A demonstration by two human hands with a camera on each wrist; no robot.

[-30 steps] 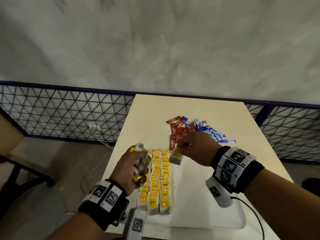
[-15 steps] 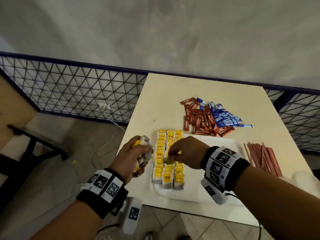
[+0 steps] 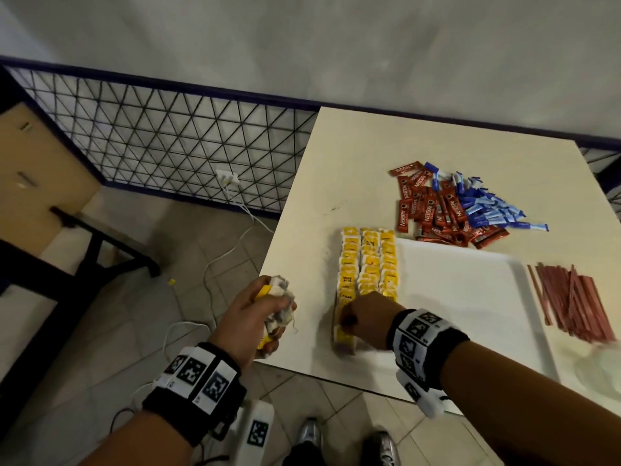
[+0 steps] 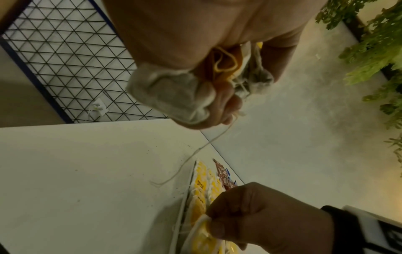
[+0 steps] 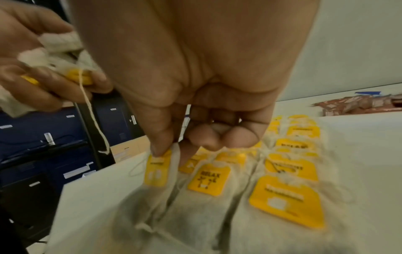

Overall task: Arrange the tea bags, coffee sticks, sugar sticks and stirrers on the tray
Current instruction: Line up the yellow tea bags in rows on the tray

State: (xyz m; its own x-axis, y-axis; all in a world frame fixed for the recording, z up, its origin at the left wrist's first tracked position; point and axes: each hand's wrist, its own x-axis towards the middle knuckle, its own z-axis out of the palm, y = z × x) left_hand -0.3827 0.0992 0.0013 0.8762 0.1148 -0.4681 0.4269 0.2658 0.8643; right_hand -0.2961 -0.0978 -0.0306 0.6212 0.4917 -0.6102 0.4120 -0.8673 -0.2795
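Note:
Three rows of yellow-tagged tea bags (image 3: 369,260) lie along the left side of the white tray (image 3: 470,297). My right hand (image 3: 349,319) pinches one tea bag (image 5: 158,171) by its top at the near end of the left row, thumb and forefinger closed on it. My left hand (image 3: 268,311) hovers just off the table's left edge, gripping a bunch of tea bags (image 4: 174,92) with a string dangling. Red coffee sticks (image 3: 433,210) and blue sugar sticks (image 3: 490,210) lie heaped behind the tray. Reddish stirrers (image 3: 574,297) lie to its right.
The cream table (image 3: 353,156) stands by a wire-mesh fence (image 3: 161,142) and a grey wall. A white socket with cables (image 3: 228,178) lies on the tiled floor at left. My shoes (image 3: 346,442) show below the table's near edge.
My right hand has come down from above the rows' far end to the near end of the left row with its tea bag. The head view has swung left and down.

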